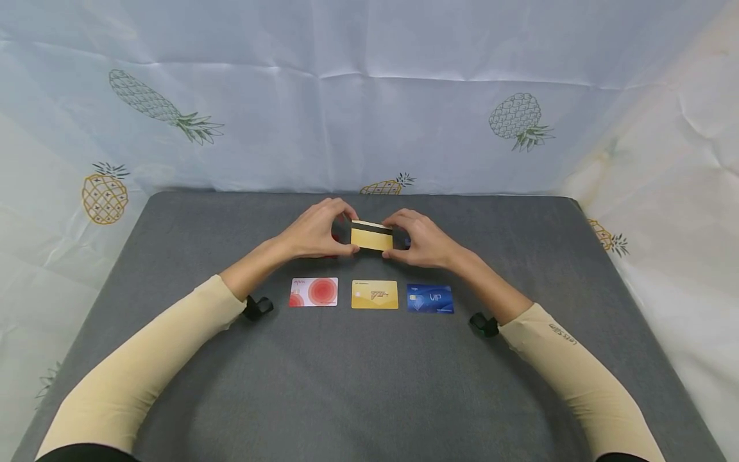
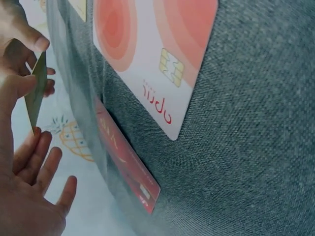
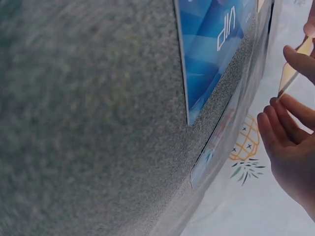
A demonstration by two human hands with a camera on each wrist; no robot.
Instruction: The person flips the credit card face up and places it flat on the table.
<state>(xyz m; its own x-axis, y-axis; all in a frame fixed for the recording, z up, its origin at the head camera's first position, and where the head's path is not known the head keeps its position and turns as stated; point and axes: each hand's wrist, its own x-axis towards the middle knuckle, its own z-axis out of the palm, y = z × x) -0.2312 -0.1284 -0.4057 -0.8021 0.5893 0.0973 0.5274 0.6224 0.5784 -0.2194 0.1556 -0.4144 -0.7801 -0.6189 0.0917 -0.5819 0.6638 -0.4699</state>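
Observation:
Between the two hands, a gold card [image 1: 372, 240] is held up with its dark stripe facing the head camera. My left hand [image 1: 320, 231] pinches its left edge between thumb and fingers, while my right hand [image 1: 424, 240] pinches the right edge. Closer to me, three cards lie in a row: a white card with red circles [image 1: 300, 293], a second gold card [image 1: 364, 303] and a blue VIP card [image 1: 430, 299]. A red card [image 2: 128, 160] lies beyond the white one in the left wrist view. Behind the VIP card, the right wrist view shows a pale blue card [image 3: 209, 152]. My hands mostly hide both from above.
The cards lie on a grey cloth-covered table [image 1: 369, 385]. A pale pineapple-print cloth [image 1: 369, 128] hangs behind its far edge and at the sides. Black wrist mounts stick out under the left wrist [image 1: 258, 308] and right wrist [image 1: 484, 325].

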